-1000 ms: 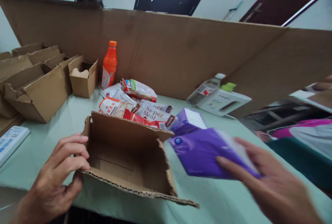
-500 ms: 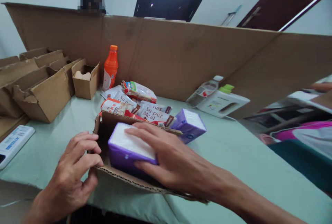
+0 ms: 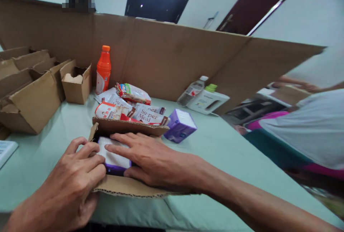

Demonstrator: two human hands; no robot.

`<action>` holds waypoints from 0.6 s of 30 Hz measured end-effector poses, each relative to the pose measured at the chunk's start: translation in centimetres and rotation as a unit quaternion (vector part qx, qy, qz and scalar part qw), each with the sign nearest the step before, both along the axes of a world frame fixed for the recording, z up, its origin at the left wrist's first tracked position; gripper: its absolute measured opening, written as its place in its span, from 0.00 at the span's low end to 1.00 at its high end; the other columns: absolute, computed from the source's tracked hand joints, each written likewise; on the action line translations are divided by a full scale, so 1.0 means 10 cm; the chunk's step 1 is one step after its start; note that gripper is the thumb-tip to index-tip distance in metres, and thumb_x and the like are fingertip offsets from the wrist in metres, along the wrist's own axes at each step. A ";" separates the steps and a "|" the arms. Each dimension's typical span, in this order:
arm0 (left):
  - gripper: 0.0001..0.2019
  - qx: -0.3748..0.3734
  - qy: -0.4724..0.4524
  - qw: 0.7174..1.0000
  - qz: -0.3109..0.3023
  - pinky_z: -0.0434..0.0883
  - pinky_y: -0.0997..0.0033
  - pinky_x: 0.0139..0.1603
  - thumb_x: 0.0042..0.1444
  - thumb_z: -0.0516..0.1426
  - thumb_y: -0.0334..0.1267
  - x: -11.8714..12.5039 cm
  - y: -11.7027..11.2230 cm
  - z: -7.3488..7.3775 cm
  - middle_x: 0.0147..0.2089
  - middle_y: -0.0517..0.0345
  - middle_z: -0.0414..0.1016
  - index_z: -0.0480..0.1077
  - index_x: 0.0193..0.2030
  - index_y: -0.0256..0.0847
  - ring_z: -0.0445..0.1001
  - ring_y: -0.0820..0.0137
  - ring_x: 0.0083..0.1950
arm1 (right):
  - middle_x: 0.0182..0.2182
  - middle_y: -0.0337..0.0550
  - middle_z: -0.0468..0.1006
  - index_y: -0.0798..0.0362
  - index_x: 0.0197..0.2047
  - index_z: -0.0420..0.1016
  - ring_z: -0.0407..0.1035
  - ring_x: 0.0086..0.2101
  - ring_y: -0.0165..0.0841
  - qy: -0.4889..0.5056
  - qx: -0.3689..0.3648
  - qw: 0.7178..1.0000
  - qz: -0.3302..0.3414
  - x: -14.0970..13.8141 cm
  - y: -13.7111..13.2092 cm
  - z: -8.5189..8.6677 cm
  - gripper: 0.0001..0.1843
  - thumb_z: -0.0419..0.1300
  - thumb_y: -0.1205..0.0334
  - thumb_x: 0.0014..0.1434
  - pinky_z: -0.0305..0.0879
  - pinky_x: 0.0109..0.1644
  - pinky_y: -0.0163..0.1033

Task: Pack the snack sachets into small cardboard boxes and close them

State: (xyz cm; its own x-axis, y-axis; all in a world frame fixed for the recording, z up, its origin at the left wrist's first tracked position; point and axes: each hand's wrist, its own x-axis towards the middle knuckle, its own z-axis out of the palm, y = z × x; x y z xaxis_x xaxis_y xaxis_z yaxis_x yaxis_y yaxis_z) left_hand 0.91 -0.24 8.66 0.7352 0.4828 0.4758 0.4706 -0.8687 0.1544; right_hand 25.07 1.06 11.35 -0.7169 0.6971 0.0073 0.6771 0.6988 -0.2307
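Observation:
A small open cardboard box (image 3: 129, 126) lies in front of me on the pale green table (image 3: 228, 153). Inside it sits a purple tissue pack (image 3: 114, 160) with a white top. My right hand (image 3: 150, 158) lies over the pack, fingers stretched out and pressing down on it. My left hand (image 3: 70, 185) grips the box's left wall, fingers curled over the rim and touching the pack. A second purple tissue pack (image 3: 180, 125) rests on the table to the right of the box.
Snack packets (image 3: 134, 104) lie behind the box, with an orange bottle (image 3: 103, 70) by the tall cardboard screen (image 3: 166, 60). Empty cardboard boxes (image 3: 34, 88) stand at the left. A clear bottle (image 3: 192, 90) and white jug (image 3: 208, 101) lie further right. Another person (image 3: 301, 131) is at the right.
My right hand carried the purple pack from the right into the box and pushed it down. My left hand moved in over the box's rim onto the pack.

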 end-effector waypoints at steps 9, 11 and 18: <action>0.10 -0.040 -0.075 0.996 0.017 0.54 0.50 0.67 0.54 0.56 0.27 0.06 0.05 -0.17 0.33 0.63 0.78 0.74 0.38 0.47 0.73 0.59 0.53 | 0.58 0.54 0.77 0.55 0.58 0.76 0.75 0.52 0.47 0.047 0.101 0.851 -0.513 1.63 0.51 -0.12 0.26 0.62 0.52 0.60 0.71 0.55 0.49; 0.12 -0.037 -0.075 0.996 0.023 0.52 0.49 0.69 0.54 0.54 0.26 0.10 0.05 -0.16 0.33 0.63 0.78 0.74 0.38 0.47 0.72 0.60 0.55 | 0.60 0.64 0.75 0.61 0.61 0.73 0.70 0.58 0.53 0.031 0.080 0.823 -0.562 1.86 0.74 -0.38 0.33 0.64 0.50 0.57 0.68 0.58 0.51; 0.10 -0.028 -0.056 0.996 0.058 0.53 0.46 0.70 0.53 0.55 0.26 0.14 0.02 -0.13 0.35 0.64 0.80 0.72 0.36 0.46 0.72 0.59 0.54 | 0.40 0.63 0.82 0.62 0.55 0.75 0.77 0.42 0.54 0.061 0.038 0.785 -0.615 2.12 1.00 -0.86 0.33 0.62 0.45 0.55 0.70 0.43 0.51</action>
State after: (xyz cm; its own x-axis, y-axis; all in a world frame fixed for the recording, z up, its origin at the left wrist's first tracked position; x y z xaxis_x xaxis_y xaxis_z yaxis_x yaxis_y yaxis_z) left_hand 2.27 -0.08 7.39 0.6171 0.5894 0.5213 0.5442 -0.7982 0.2583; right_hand 46.23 11.11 2.79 0.5069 0.8562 0.0996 0.8272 -0.4507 -0.3356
